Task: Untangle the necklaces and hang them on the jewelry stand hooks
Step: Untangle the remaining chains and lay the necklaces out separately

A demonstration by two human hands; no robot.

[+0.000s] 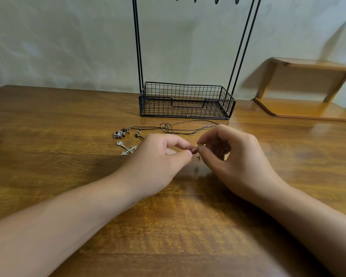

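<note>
Both hands, left hand (160, 154) and right hand (230, 154), pinch a necklace clasp (196, 150) before the unlabelled jewelry stand (186, 100).

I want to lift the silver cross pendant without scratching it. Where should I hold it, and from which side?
Pinch the long shaft of the cross pendant from above, thumb and finger on its two edges. It lies flat on the table, tilted, and the ornate arm tips look harder to pinch. The left hand is nearest.

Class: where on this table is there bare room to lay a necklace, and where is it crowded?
Bare: table left of the cross; right of the right hand. Crowded: between basket and hands, where cords lie.
</note>
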